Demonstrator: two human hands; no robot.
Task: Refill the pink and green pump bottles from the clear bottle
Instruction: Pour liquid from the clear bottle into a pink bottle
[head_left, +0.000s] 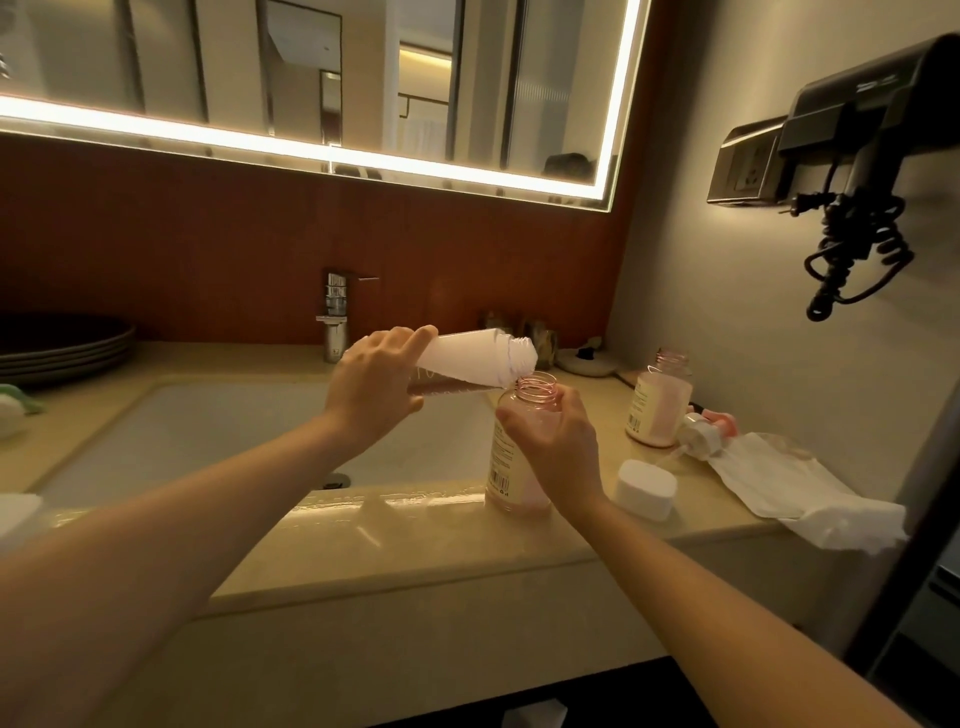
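Observation:
My left hand (376, 384) grips the clear bottle (478, 361), which is tipped almost flat with white liquid inside. Its open threaded mouth sits just over the neck of an uncapped pink bottle (511, 470). My right hand (558, 444) holds that pink bottle upright on the counter's front edge, beside the sink. A second uncapped pink bottle (658, 400) stands further right, partly filled. A pump head (704, 431) lies next to it. No green bottle shows.
A white cap (645, 488) lies right of my right hand. White tissue (810, 488) is spread at the counter's right end. The basin (218, 431) and faucet (332, 317) are left of the bottles; stacked plates (62, 343) sit far left. A hair dryer (862, 135) hangs on the right wall.

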